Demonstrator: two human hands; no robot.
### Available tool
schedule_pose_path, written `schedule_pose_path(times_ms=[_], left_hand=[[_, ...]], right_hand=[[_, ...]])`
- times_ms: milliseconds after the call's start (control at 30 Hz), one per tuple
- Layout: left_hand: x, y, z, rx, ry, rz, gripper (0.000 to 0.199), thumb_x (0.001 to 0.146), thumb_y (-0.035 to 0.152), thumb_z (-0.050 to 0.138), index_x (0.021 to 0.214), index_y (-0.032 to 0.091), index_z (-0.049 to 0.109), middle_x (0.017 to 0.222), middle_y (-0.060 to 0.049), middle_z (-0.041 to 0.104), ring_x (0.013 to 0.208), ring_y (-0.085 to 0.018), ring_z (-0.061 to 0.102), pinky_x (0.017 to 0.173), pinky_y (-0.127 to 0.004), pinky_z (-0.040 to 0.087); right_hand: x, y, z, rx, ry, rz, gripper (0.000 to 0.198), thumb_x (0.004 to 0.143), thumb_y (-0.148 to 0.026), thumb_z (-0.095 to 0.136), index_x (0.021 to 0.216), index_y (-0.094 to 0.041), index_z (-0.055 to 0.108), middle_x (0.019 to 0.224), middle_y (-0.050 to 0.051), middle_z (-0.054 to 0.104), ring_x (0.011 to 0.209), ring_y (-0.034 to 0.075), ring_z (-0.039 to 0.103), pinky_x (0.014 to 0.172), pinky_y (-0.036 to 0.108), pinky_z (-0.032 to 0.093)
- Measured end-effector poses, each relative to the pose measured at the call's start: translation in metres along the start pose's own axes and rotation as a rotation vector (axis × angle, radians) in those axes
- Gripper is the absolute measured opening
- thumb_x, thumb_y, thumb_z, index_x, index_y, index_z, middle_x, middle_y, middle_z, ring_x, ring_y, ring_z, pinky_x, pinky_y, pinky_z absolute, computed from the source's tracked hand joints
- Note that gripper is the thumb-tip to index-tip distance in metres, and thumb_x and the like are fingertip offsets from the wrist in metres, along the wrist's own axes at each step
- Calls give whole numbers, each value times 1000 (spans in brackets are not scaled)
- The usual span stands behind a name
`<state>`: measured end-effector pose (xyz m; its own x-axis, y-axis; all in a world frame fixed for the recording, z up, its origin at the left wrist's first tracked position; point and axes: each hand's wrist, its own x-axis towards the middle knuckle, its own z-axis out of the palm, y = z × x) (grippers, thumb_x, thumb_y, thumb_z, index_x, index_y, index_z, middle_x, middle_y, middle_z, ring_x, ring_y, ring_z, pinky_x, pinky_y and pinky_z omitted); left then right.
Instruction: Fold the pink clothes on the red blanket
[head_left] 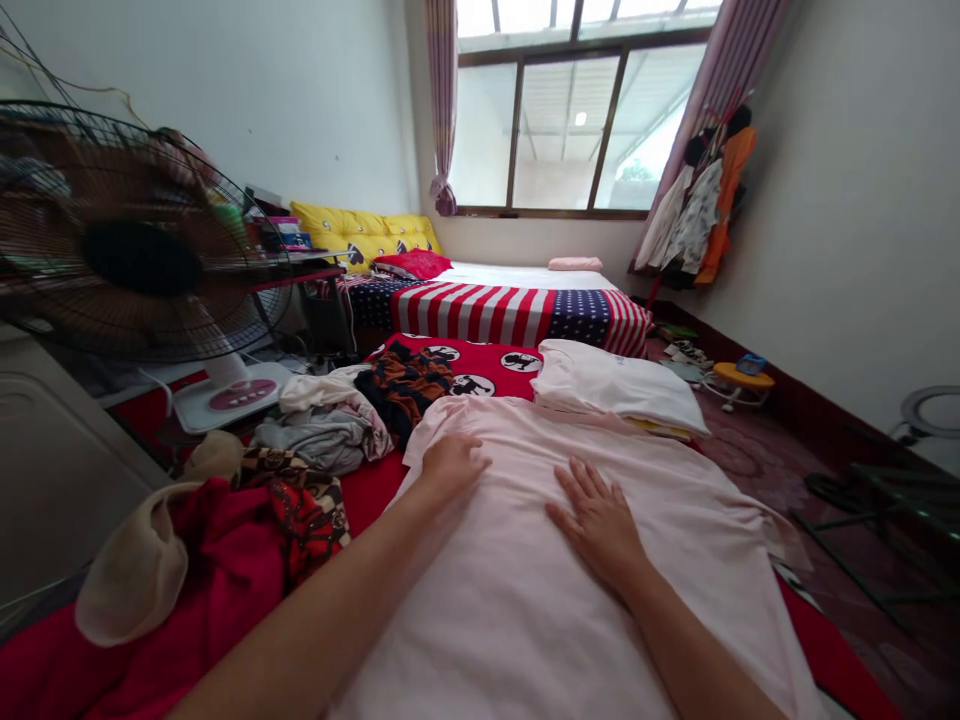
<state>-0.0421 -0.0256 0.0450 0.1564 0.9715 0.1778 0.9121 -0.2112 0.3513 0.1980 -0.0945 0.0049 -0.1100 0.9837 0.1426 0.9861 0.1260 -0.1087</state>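
A pale pink T-shirt (480,600) lies spread out over the red bedding (502,362) in front of me. My left hand (454,465) rests on its upper left part, fingers bent a little and apart, holding nothing that I can see. Flat on the shirt's middle lies my right hand (596,515), its fingers stretched out. Just beyond the shirt, on the right, is a stack of folded white clothes (615,385) with a yellow edge below. Left of the shirt are a crumpled brown and black garment (412,378) and a grey garment (315,435).
A standing fan (142,255) is at the left, near bunched magenta cloth (232,570). Another bed with a striped, starred cover (480,312) stands under the window. Along the right are a small yellow stool (742,378), a dark green folding frame (892,510) and hanging clothes (701,215).
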Motion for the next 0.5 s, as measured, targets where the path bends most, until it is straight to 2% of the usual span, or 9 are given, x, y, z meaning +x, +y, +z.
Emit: schedule_pose_path(times_ms=[33,133,167,233,300,367,500], left_hand=[[9,-5,-11,10,41,-33,37,87,42,50,116,24,66,128,-6,61,119,-23,54,99,-32,42],[36,-26,-38,69,141,-130,40,90,31,42,125,22,59,128,-10,59,119,-25,53,95,-32,43],[43,-34,-43,86,138,-159,40,87,30,47,123,20,60,124,-12,61,116,-26,55,92,-32,45],[54,-50,-46,108,75,-187,32,79,31,58,105,17,69,106,-13,69,101,-27,63,80,-30,48],[59,-60,-42,117,-7,-170,22,73,34,64,83,16,73,84,-9,72,83,-25,66,68,-27,48],[61,-64,-37,127,-43,-122,19,71,35,64,74,17,71,76,-6,71,76,-22,66,63,-25,46],[66,-58,-47,166,26,-20,20,75,28,58,89,18,69,88,-5,71,84,-20,65,69,-23,46]], right_hand=[[0,0,0,3,3,1,60,93,-54,35,145,-24,37,156,7,25,144,27,18,112,54,16],[1,-1,1,16,11,3,60,92,-53,37,144,-24,38,155,7,25,143,27,19,112,54,17],[1,-1,1,21,13,2,60,92,-53,38,144,-24,39,155,7,26,143,28,20,112,54,17],[1,-1,0,34,19,3,59,91,-53,39,143,-24,40,155,7,27,143,28,21,112,54,18],[0,-1,-1,46,27,6,59,91,-53,39,143,-24,41,154,6,28,143,28,22,112,53,17],[0,-1,-2,56,34,8,59,91,-53,39,142,-24,42,154,6,28,142,28,22,112,53,17],[-1,-1,-2,73,35,9,59,91,-52,41,142,-25,42,154,6,28,142,28,22,112,53,17]])
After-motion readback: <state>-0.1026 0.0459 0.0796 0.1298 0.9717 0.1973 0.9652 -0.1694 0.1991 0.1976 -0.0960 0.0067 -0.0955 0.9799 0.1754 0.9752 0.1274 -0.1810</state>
